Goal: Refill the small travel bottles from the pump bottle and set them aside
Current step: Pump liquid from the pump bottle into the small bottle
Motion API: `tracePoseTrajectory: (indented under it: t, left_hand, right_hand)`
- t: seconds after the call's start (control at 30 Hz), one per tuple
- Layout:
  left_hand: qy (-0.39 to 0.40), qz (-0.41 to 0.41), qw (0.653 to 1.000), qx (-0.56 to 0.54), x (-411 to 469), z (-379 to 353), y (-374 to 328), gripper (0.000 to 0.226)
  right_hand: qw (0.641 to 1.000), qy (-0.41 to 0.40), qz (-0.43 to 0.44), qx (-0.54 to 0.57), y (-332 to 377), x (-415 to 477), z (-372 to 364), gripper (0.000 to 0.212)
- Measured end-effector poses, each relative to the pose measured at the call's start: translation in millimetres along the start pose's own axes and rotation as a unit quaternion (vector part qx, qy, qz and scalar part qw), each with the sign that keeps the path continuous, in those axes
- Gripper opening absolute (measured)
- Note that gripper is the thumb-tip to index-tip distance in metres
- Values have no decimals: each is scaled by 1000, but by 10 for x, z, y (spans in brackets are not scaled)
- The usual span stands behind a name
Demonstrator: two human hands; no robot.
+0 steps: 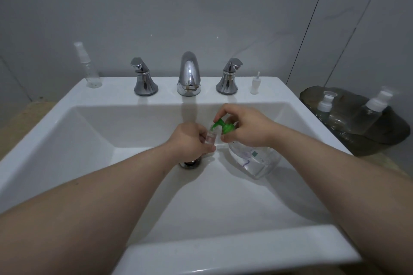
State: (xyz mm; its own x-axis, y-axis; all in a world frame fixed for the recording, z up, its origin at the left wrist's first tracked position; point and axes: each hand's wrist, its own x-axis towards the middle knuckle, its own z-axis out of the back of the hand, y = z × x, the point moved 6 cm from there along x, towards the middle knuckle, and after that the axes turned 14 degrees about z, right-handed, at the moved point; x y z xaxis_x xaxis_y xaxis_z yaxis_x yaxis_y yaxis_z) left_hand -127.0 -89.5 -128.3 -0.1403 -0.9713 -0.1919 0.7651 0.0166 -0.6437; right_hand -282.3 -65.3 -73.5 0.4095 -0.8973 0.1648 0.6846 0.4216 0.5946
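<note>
Over the middle of the white sink point(93, 131), my left hand point(190, 138) grips a small clear travel bottle point(210, 138), its open mouth right under the green pump spout. A clear pump bottle point(254, 158) with a green pump head point(224, 127) stands tilted in the basin to the right. My right hand point(245, 125) curls over that pump head, thumb at its front. A loose white spray cap point(256, 83) stands on the rim right of the taps. Another clear spray bottle point(89, 67) stands on the rim's back left corner.
A chrome faucet point(188, 73) and two chrome handles point(144, 78) line the back rim. The drain point(190, 164) lies just below my left hand. At the right, a dark tray point(380, 140) holds two capped clear travel bottles point(371, 111).
</note>
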Motion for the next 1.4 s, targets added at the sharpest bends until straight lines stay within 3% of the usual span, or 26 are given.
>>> tracePoseTrajectory:
  t: [0.63, 1.4]
  left_hand:
    - [-9, 18, 1000, -12, 28, 17, 39, 23]
    - [-1, 26, 1000, 9, 24, 23, 67, 25]
  right_hand:
    - [1000, 4, 29, -10, -41, 11, -33, 49]
    - [1000, 0, 6, 12, 28, -27, 13, 44]
